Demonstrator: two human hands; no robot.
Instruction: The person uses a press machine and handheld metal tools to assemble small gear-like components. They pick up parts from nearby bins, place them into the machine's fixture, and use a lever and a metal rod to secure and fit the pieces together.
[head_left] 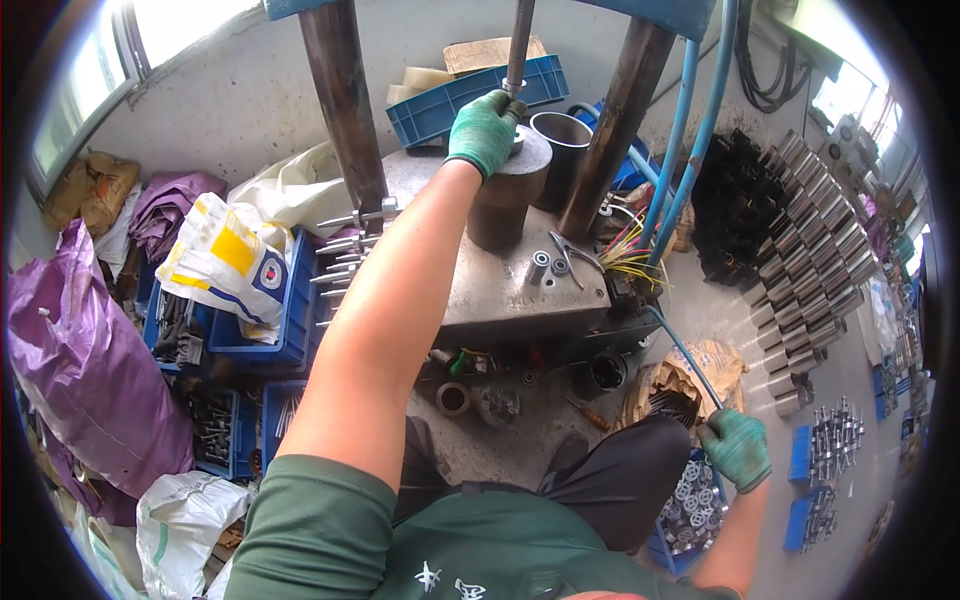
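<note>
My left hand [485, 133], in a green glove, is closed at the lower end of the upright metal rod [518, 45] of a press. A bright collar [514, 86] shows just above the fingers; what they wrap round is mostly hidden. Beneath it stands a thick round steel block [510, 195] on the press bed [490, 295]. Low on the right, my right hand [737, 448], gloved too, grips the end of a long blue lever [685, 352]. Two small bearing-like sleeves [540, 262] and pliers [568, 258] lie on the bed; several metal shafts [345, 243] line its left edge.
Steel columns [345, 100] flank the rod. Behind are a tilted blue crate [480, 100] and a dark open cylinder [562, 135]. Blue bins [290, 300] and purple sacks [100, 370] crowd the left. Stacked metal cylinders [815, 240] and a bin of round parts [690, 510] stand right.
</note>
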